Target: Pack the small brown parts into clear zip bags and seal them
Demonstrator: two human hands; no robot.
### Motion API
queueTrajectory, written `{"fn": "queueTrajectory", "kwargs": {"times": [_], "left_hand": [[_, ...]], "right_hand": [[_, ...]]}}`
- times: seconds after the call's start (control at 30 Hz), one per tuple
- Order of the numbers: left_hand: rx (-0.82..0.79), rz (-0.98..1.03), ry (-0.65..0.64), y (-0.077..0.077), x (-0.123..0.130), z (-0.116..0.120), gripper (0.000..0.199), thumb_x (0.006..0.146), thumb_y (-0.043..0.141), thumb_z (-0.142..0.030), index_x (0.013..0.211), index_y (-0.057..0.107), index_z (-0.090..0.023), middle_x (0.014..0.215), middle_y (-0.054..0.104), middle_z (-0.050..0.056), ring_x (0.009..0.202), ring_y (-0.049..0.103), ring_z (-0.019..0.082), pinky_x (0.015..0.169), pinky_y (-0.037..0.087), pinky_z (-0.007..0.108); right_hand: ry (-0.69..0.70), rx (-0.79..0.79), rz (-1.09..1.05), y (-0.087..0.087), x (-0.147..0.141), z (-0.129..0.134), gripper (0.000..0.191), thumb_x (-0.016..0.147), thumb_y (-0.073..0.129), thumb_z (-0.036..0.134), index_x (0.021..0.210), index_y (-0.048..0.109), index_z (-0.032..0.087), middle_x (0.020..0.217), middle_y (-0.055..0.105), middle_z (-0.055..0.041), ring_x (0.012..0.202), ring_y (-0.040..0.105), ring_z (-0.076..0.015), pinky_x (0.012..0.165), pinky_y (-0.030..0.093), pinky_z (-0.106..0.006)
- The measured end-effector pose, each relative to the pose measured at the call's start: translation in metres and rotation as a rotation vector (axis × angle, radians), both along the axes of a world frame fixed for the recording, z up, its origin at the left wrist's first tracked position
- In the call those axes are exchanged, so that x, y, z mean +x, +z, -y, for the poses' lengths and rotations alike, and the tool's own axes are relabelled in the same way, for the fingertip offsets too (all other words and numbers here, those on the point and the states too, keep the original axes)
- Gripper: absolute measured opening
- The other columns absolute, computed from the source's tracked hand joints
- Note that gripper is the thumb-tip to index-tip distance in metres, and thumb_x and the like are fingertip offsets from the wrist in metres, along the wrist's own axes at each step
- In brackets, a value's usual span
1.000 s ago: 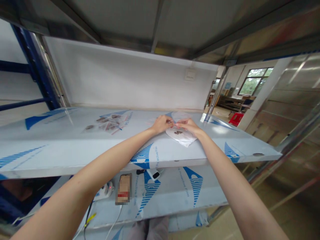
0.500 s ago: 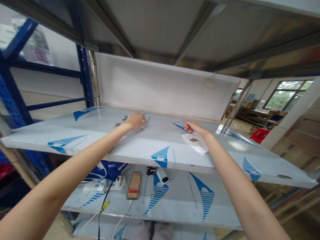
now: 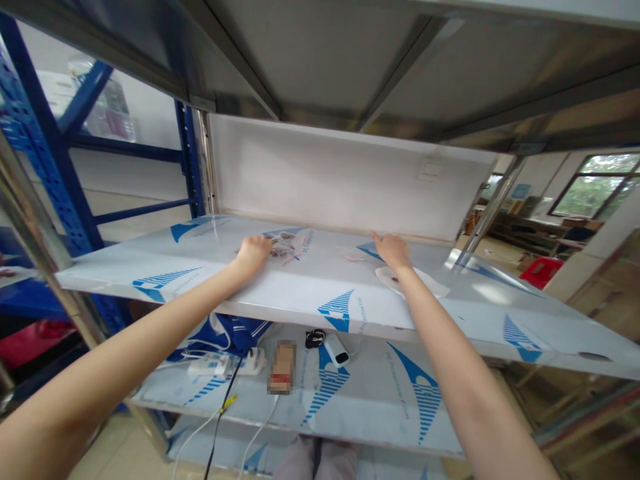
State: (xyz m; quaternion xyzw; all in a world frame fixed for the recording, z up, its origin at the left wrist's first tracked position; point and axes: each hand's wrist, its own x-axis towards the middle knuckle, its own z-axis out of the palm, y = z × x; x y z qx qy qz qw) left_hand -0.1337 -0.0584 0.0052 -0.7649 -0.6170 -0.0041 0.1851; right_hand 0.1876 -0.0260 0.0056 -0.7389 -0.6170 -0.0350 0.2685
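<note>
Steel shelf (image 3: 345,313) covered in blue-printed film. A clear plastic bag (image 3: 295,245) holding brown pieces (image 3: 279,252) lies near the shelf's back edge, beside and partly under the left hand (image 3: 254,257), whose grip cannot be told. The right hand (image 3: 393,252), fingers extended, visibly holds nothing, just beyond a white pouch (image 3: 415,281) near the front edge. A power strip (image 3: 225,365) lies on the lower shelf (image 3: 395,407). The hands stand farther apart than earlier.

Head view faces forward, down onto steel shelf (image 3: 300,297) (close, wide-angle).
</note>
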Motion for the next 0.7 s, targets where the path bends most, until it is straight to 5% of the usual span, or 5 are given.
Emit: {"fn": "queueTrajectory", "kwargs": {"times": [0.1, 0.3, 0.6, 0.7], "left_hand": [[-0.002, -0.029, -0.026, -0.002, 0.000, 0.003, 0.036, 0.082, 0.031, -0.003, 0.101, 0.062, -0.004, 0.104, 0.064, 0.023, 0.100, 0.059, 0.031, 0.077, 0.043, 0.035], [0.007, 0.084, 0.007, -0.004, -0.013, 0.003, 0.028, 0.085, 0.047, -0.031, 0.094, 0.066, -0.012, 0.095, 0.067, 0.020, 0.097, 0.061, 0.030, 0.078, 0.045, 0.033], [0.004, 0.115, 0.036, -0.019, -0.065, 0.024, 0.030, 0.081, 0.039, -0.016, 0.071, 0.067, -0.013, 0.078, 0.068, 0.018, 0.080, 0.065, 0.029, 0.070, 0.045, 0.032], [0.108, 0.263, 0.053, -0.014, -0.069, 0.025, 0.030, 0.081, 0.038, -0.020, 0.071, 0.065, -0.014, 0.080, 0.069, 0.016, 0.082, 0.065, 0.028, 0.072, 0.045, 0.032]], "right_hand": [[-0.137, -0.001, 0.032, 0.000, 0.010, 0.012, 0.058, 0.090, 0.027, 0.052, 0.073, 0.068, 0.014, 0.087, 0.068, -0.0201, 0.095, 0.062, -0.0286, 0.080, 0.042, -0.036], [-0.091, -0.050, -0.069, -0.005, 0.042, 0.027, 0.059, 0.092, 0.022, 0.046, 0.066, 0.067, 0.017, 0.078, 0.070, -0.0097, 0.077, 0.064, -0.0220, 0.066, 0.040, -0.030], [0.002, -0.099, -0.081, -0.006, 0.044, 0.029, 0.043, 0.088, 0.038, 0.037, 0.061, 0.064, 0.018, 0.068, 0.068, -0.0063, 0.056, 0.057, -0.0157, 0.056, 0.038, -0.028], [0.067, -0.089, -0.121, -0.011, 0.045, 0.024, 0.038, 0.087, 0.040, 0.035, 0.062, 0.063, 0.017, 0.066, 0.066, -0.0063, 0.049, 0.052, -0.0127, 0.052, 0.037, -0.027]]}}
